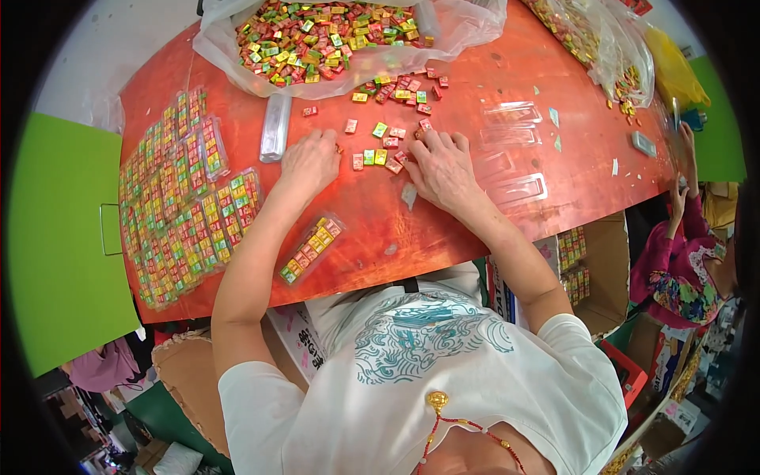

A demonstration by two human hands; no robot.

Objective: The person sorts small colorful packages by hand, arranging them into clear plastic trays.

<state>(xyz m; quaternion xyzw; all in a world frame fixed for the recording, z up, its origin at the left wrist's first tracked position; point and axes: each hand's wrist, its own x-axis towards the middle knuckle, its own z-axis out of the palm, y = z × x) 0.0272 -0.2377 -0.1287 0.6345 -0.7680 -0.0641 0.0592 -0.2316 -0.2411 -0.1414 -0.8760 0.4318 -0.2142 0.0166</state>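
Small red, yellow and green boxes (pixel 381 157) lie loose between my two hands, several of them lined up in a short row. My left hand (pixel 311 164) rests at the left of them, fingers curled together, with the edge of a small reddish box (pixel 340 149) showing at the fingertips. On the other side my right hand (pixel 445 168) is bent over the boxes. Its fingertips close on a small red box (pixel 419 134), while the thumb is beside another red box (pixel 400 157). The fingers partly hide both boxes.
A large clear bag (pixel 467 36) of loose boxes stands at the back. Beside it lies a stack of clear trays (pixel 274 131). Filled trays (pixel 186 226) cover the left; one filled tray (pixel 311 248) lies nearer me. Empty trays (pixel 518 187) lie right. Another person's hands (pixel 682 170) are far right.
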